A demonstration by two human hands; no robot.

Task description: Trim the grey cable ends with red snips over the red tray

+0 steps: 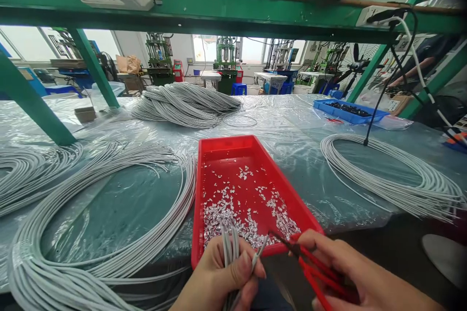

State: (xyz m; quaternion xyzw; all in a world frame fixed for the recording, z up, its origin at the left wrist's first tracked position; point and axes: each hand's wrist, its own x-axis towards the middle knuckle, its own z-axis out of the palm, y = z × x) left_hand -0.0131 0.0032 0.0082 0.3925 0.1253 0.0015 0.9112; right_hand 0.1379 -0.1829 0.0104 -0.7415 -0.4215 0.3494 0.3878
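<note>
My left hand [233,272] is closed around several grey cables [229,245], their ends pointing up. One cable end [260,248], pinched between thumb and fingers, sticks out to the right with a stripped-looking tip. My right hand [339,272] grips red-handled scissors or snips [314,269]; their dark tips lie close to that cable end, and I cannot tell if they touch. Beyond both hands is a red tray [226,143] with many small silvery foil scraps [226,216] in its near half.
Coils of grey cable lie left [47,223], right [383,175] and at the back [182,102] of the plastic-covered table. A blue tray [350,111] of dark parts stands back right. A green shelf frame [219,7] with power strips crosses above. Another person's arm [416,70] shows far right.
</note>
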